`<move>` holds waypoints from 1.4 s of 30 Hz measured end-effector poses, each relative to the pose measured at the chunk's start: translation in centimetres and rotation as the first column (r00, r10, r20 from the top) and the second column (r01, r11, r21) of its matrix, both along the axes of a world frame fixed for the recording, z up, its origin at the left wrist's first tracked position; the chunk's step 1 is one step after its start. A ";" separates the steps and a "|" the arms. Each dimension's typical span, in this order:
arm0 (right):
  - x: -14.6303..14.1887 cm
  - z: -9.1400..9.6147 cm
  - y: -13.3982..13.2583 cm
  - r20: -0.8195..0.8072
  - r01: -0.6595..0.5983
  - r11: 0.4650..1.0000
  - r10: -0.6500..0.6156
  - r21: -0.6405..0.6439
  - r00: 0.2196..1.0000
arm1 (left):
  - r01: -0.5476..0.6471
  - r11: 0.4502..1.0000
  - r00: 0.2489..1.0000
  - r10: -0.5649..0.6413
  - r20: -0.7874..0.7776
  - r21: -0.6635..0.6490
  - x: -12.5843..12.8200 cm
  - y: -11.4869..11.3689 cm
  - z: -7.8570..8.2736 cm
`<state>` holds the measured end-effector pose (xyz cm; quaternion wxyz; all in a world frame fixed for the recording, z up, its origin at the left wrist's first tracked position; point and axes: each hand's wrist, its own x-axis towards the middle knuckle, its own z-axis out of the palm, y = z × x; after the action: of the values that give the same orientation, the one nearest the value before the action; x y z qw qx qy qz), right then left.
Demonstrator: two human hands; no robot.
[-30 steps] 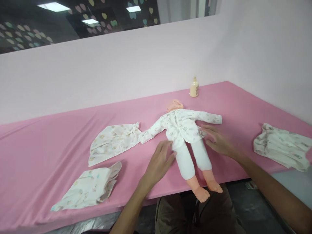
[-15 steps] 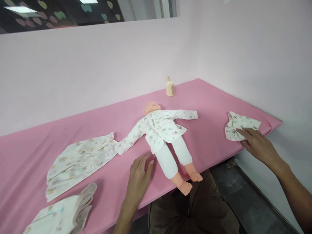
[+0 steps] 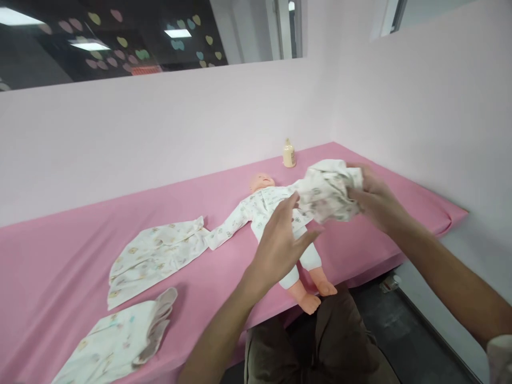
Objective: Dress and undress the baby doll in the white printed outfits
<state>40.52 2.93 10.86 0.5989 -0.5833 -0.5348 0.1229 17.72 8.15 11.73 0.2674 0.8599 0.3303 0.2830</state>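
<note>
My right hand grips a crumpled white baby garment with a small print, raised above the pink surface; its exact kind does not show. Open, with thumb and fingers apart, my left hand is just left of the garment, over the doll's body. The baby doll lies on its back, feet toward me. It wears a printed white jacket with the sleeves spread and plain white trousers. My left hand and the garment hide part of the jacket and trousers.
A pink-covered table runs along the wall. On its left lie a flat printed garment and a folded printed cloth. Behind the doll's head stands a cream pump bottle. A small object lies on the floor.
My right hand has lifted the garment off the table's right side and brought it left over the doll. My left hand has risen from the table toward it. The view has shifted slightly.
</note>
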 end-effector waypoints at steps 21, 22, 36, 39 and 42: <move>-4.2 4.1 8.5 0.107 -0.012 0.997 0.020 -0.080 0.994 | -0.108 0.994 0.745 0.057 0.665 0.036 -4.1 11.0 6.2; -4.1 4.1 9.1 0.176 0.016 0.999 -0.008 -0.042 0.984 | -0.102 0.994 0.736 0.056 0.674 0.028 -4.2 11.2 6.2; -4.6 5.3 14.6 0.145 0.178 0.960 -0.211 0.215 0.967 | -0.127 0.992 0.672 0.087 0.735 0.000 -6.7 11.6 6.8; -1.6 5.9 16.2 0.160 0.327 0.935 -0.347 0.139 0.924 | -0.179 0.983 0.602 0.138 0.786 -0.035 -7.4 11.7 7.2; -2.4 5.9 13.9 0.238 0.304 0.942 -0.330 0.143 0.913 | -0.226 0.971 0.585 0.197 0.787 -0.075 -7.0 11.1 7.5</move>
<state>38.15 16.83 16.76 0.5651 -0.6418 -0.5121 -0.0807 10.73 19.29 19.22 0.3354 0.6062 0.2738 0.6672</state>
